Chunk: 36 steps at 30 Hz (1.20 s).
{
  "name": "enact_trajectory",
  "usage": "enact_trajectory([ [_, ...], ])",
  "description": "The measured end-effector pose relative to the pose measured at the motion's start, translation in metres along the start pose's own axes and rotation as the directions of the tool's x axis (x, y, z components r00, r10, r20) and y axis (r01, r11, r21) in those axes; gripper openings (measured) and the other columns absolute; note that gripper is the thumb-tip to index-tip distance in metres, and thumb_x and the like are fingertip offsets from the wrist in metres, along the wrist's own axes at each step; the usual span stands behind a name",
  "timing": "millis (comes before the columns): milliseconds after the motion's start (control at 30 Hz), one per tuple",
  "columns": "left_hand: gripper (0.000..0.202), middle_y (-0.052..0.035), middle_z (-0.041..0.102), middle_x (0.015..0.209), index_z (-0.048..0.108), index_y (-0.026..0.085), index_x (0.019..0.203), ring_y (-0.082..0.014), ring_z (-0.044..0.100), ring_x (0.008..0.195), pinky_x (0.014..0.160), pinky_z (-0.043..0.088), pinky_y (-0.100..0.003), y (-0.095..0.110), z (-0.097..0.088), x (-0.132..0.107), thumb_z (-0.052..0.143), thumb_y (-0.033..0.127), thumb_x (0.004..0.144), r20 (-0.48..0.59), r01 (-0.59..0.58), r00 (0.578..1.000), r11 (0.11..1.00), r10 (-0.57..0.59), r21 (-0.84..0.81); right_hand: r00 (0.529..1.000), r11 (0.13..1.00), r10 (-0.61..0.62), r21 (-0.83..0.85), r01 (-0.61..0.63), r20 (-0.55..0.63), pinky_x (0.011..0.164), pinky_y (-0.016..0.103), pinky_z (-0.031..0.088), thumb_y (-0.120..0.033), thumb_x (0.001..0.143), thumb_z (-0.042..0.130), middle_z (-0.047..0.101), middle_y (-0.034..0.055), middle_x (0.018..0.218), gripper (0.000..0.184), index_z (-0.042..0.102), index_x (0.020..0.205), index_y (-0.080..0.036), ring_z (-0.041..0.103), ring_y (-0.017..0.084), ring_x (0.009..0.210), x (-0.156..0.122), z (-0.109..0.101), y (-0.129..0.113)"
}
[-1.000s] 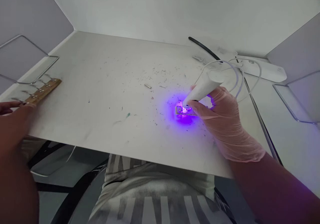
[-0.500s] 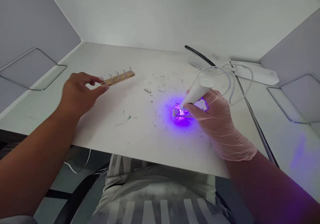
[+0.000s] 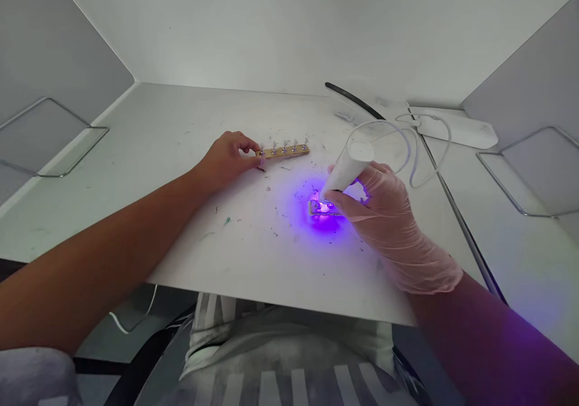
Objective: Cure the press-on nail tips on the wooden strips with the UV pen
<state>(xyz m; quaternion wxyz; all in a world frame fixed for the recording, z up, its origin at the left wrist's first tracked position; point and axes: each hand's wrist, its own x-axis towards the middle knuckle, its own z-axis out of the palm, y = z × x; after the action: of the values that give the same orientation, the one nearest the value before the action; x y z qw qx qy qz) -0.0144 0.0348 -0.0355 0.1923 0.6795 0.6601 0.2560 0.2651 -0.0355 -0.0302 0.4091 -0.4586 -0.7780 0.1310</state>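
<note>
My right hand, in a thin pink glove, is wrapped round a white corded UV pen lamp. Its tip points down at a small board piece lying in a violet glow on the white table. My bare left hand pinches the left end of a narrow tan strip set with a row of several small metal parts. The strip lies flat on the table, just up and left of the glowing piece.
The lamp's white cable loops back to a white power strip at the far right. A black cable runs beside it. Wire frames stand at both sides. Small debris specks and a short metal pin dot the table.
My left hand has carried the tan strip from the table's left edge rightward to just beside the glowing piece. My right hand has kept the lamp on the small piece.
</note>
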Motion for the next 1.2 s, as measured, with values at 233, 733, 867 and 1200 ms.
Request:
enact_trajectory([
  [233, 0.028, -0.0050, 0.064, 0.097, 0.077, 0.025, 0.092, -0.0243, 0.057, 0.101, 0.087, 0.050, -0.042, -0.001, 0.007, 0.007, 0.076, 0.040, 0.069, 0.103, -0.070, 0.992, 0.998, 0.070, -0.004, 1.000, 0.999, -0.016, -0.031, 0.015, -0.017, 0.079, 0.045, 0.047, -0.029, 0.081, 0.068, 0.067, 0.0027, 0.073, 0.008, 0.068, 0.085, -0.021, 0.063, 0.022, 0.072, 0.000, 0.001, 0.001],
  [733, 0.031, -0.0060, 0.063, 0.098, 0.075, 0.026, 0.101, -0.0293, 0.049, 0.112, 0.102, 0.040, -0.050, -0.002, 0.007, 0.002, 0.062, 0.047, 0.081, 0.184, -0.191, 0.970, 0.968, 0.160, 0.164, 1.000, 1.000, -0.002, -0.001, 0.002, 0.000, 0.076, 0.043, 0.049, -0.034, 0.082, 0.069, 0.065, 0.0004, 0.072, 0.008, 0.066, 0.082, -0.026, 0.062, 0.021, 0.072, -0.002, 0.001, 0.003],
  [867, 0.036, -0.0056, 0.063, 0.097, 0.072, 0.026, 0.107, -0.0288, 0.050, 0.111, 0.104, 0.038, -0.049, -0.002, 0.004, 0.001, 0.063, 0.048, 0.081, 0.183, -0.191, 0.971, 0.963, 0.157, 0.189, 1.000, 1.000, 0.001, 0.020, -0.001, -0.013, 0.076, 0.043, 0.049, -0.033, 0.081, 0.069, 0.065, 0.0009, 0.073, 0.008, 0.067, 0.084, -0.025, 0.062, 0.021, 0.072, -0.002, 0.002, 0.002],
  [1200, 0.019, -0.0059, 0.066, 0.095, 0.071, 0.024, 0.087, -0.0266, 0.054, 0.105, 0.093, 0.045, -0.044, -0.009, -0.008, -0.001, 0.060, 0.039, 0.082, 0.209, -0.184, 0.967, 0.967, 0.147, 0.174, 1.000, 1.000, -0.019, 0.001, 0.019, -0.015, 0.075, 0.044, 0.049, -0.031, 0.080, 0.069, 0.065, 0.0002, 0.070, 0.007, 0.067, 0.082, -0.025, 0.062, 0.021, 0.071, -0.003, 0.002, 0.004],
])
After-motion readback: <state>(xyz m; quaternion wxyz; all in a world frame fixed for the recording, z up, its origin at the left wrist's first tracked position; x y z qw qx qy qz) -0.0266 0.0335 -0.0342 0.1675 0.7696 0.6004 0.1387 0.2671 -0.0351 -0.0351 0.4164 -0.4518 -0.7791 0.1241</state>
